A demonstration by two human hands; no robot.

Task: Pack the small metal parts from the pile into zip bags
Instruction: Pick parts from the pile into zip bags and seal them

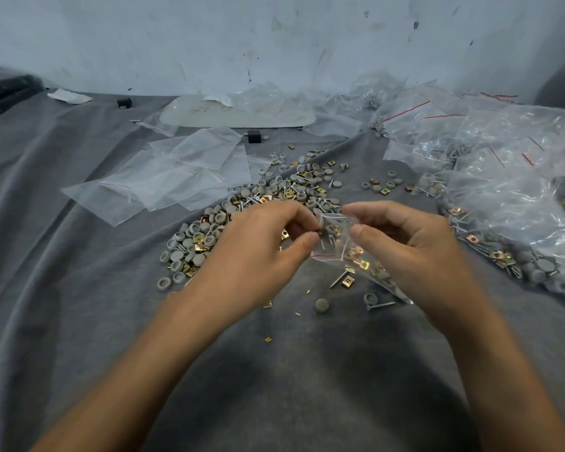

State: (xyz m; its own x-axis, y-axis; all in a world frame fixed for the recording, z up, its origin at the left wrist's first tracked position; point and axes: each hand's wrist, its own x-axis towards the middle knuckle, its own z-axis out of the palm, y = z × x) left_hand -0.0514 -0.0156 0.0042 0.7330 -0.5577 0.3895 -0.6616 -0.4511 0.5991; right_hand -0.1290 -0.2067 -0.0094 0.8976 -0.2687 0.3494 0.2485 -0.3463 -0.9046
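Note:
A pile of small parts (268,197), grey round caps, brass square clips and screws, lies on the grey cloth (79,288) in the middle. My right hand (405,249) pinches the mouth of a small clear zip bag (349,256) that holds several brass clips and screws. My left hand (261,252) pinches a small part (322,232) at the bag's opening. The bag hangs between both hands above the cloth.
Empty clear zip bags (177,177) lie flat to the left of the pile. Filled bags with red zip lines (503,177) are heaped at the right. Loose caps, clips and a screw (340,288) are scattered under the hands. A pale wall stands behind.

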